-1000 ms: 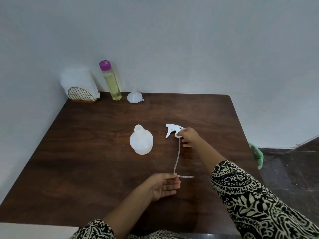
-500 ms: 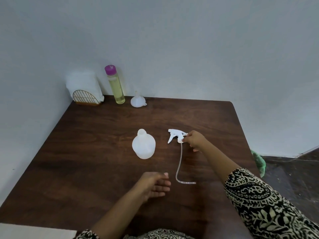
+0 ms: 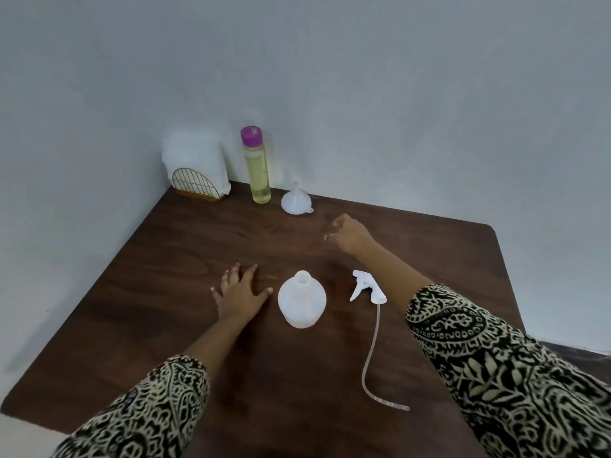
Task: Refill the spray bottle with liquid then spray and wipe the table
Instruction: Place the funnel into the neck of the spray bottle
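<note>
A white spray bottle body (image 3: 301, 300) stands uncapped in the middle of the dark wooden table (image 3: 165, 325). Its white trigger head (image 3: 368, 288) lies to the right with its long tube (image 3: 372, 355) trailing toward me. My left hand (image 3: 239, 294) rests flat on the table just left of the bottle, fingers spread. My right hand (image 3: 347, 233) hovers beyond the trigger head, empty with loosely curled fingers, a short way from a white funnel (image 3: 296, 200). A tall bottle of yellow liquid (image 3: 257, 166) with a purple cap stands at the back.
A gold wire holder with white napkins (image 3: 196, 171) stands in the back left corner against the wall. The table's right edge drops off to a dark floor.
My right hand let go of the trigger head and moved forward toward the funnel. My left hand moved from near the tube's end up to the bottle's left side.
</note>
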`<state>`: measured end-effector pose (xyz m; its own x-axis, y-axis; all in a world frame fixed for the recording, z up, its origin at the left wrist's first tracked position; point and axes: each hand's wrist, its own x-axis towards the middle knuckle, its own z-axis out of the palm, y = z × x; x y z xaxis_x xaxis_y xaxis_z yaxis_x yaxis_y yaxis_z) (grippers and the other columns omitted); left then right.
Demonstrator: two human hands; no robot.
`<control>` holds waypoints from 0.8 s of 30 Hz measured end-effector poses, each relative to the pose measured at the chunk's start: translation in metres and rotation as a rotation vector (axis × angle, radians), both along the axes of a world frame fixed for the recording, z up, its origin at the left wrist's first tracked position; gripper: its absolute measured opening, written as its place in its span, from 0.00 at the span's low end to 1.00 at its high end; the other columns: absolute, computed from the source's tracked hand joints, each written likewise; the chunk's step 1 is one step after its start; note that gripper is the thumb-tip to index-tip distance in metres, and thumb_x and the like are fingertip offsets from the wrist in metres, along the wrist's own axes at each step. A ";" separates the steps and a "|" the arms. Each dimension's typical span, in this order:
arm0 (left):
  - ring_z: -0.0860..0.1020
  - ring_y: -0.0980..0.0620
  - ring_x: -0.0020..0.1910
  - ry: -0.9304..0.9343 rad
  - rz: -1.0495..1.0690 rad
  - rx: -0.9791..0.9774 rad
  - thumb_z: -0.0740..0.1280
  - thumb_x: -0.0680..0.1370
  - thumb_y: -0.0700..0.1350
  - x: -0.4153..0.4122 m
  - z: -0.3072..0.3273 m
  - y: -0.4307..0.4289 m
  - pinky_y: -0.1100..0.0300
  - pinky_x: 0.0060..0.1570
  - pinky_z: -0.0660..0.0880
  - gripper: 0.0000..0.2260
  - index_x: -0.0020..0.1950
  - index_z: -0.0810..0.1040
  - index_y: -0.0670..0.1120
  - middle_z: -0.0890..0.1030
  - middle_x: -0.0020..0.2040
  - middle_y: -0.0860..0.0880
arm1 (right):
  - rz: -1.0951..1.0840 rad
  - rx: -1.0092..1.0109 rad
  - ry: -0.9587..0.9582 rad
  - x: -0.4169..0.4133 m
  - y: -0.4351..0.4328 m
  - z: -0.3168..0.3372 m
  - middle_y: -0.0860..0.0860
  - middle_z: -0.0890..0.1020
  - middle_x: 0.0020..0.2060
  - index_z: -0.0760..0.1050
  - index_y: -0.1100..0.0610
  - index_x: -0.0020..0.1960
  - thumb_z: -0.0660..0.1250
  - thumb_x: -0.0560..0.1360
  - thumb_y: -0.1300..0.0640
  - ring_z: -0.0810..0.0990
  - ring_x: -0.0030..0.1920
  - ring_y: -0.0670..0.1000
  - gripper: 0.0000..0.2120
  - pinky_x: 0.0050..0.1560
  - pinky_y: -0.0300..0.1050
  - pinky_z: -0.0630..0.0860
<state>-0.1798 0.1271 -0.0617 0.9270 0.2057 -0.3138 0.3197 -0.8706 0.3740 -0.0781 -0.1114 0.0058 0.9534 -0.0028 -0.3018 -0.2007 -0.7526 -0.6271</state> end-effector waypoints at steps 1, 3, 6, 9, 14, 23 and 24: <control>0.45 0.44 0.78 0.033 -0.026 0.026 0.62 0.75 0.66 0.004 -0.003 -0.001 0.36 0.71 0.44 0.33 0.77 0.54 0.61 0.47 0.80 0.49 | 0.018 -0.015 -0.014 0.009 0.007 -0.001 0.56 0.73 0.62 0.68 0.57 0.65 0.70 0.73 0.53 0.75 0.60 0.56 0.24 0.60 0.50 0.73; 0.40 0.45 0.78 0.069 -0.069 0.069 0.57 0.74 0.70 0.008 -0.008 -0.002 0.32 0.69 0.41 0.35 0.77 0.47 0.64 0.42 0.80 0.51 | 0.049 -0.058 -0.040 0.030 0.022 -0.004 0.56 0.73 0.62 0.67 0.57 0.67 0.68 0.73 0.55 0.75 0.59 0.57 0.24 0.58 0.49 0.73; 0.35 0.45 0.77 0.128 -0.117 0.075 0.54 0.73 0.73 0.011 -0.011 0.000 0.30 0.68 0.39 0.37 0.76 0.41 0.65 0.36 0.79 0.52 | 0.056 -0.121 -0.103 0.061 0.038 -0.007 0.57 0.76 0.59 0.69 0.60 0.63 0.67 0.73 0.57 0.77 0.56 0.57 0.20 0.50 0.48 0.73; 0.31 0.45 0.76 0.211 -0.143 0.067 0.52 0.72 0.74 0.018 -0.012 0.003 0.29 0.67 0.38 0.38 0.75 0.36 0.66 0.31 0.77 0.53 | 0.031 -0.137 -0.153 0.092 0.054 -0.005 0.58 0.77 0.57 0.70 0.61 0.61 0.67 0.73 0.59 0.76 0.56 0.58 0.18 0.50 0.48 0.72; 0.28 0.45 0.74 0.262 -0.160 0.058 0.51 0.72 0.74 0.022 -0.012 0.004 0.29 0.66 0.36 0.38 0.74 0.34 0.66 0.27 0.75 0.53 | 0.043 -0.114 -0.227 0.133 0.075 -0.005 0.58 0.75 0.60 0.69 0.59 0.65 0.69 0.73 0.60 0.75 0.60 0.57 0.22 0.56 0.48 0.71; 0.27 0.44 0.74 0.276 -0.186 0.056 0.53 0.72 0.73 0.023 -0.012 0.006 0.28 0.66 0.37 0.39 0.74 0.33 0.66 0.26 0.75 0.52 | 0.047 -0.054 -0.210 0.155 0.082 -0.006 0.56 0.83 0.48 0.81 0.60 0.47 0.68 0.70 0.65 0.81 0.50 0.57 0.07 0.48 0.45 0.75; 0.27 0.44 0.74 0.278 -0.185 0.055 0.53 0.72 0.73 0.023 -0.012 0.006 0.28 0.66 0.37 0.39 0.74 0.33 0.66 0.26 0.75 0.52 | 0.043 -0.027 -0.228 0.150 0.079 -0.001 0.56 0.83 0.46 0.81 0.60 0.46 0.67 0.70 0.65 0.82 0.48 0.57 0.06 0.47 0.45 0.75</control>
